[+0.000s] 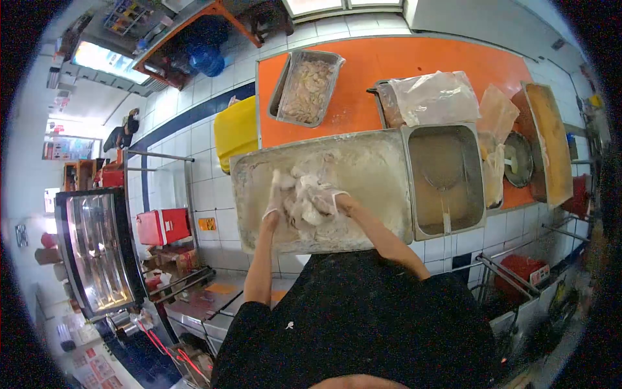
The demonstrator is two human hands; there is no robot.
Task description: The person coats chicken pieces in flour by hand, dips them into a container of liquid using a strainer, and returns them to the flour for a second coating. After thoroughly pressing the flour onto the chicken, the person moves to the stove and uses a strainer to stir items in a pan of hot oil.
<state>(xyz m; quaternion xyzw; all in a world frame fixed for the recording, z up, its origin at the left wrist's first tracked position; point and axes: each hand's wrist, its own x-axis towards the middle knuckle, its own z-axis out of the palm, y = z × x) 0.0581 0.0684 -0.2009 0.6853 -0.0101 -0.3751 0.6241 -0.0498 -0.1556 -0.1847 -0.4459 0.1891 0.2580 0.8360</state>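
Observation:
A wide metal tray (382,175) coated with pale flour lies in front of me. Near its middle is a heap of floured pieces, probably raw chicken (313,211). My left hand (277,194), in a thin whitish glove, is at the left side of the heap, its fingers stretched along the pieces. On the right side, my right hand (326,196), gloved too, touches the heap; its fingers are dusted with flour and blend into the pieces, so their pose is unclear.
Right of the tray is a metal basin (447,223) of cloudy liquid with a strainer. Behind, on the orange table (369,61), are a container of raw pieces (308,87) and a plastic-covered container (434,97). A yellow container (234,129) stands back left. Far left, a person (123,134).

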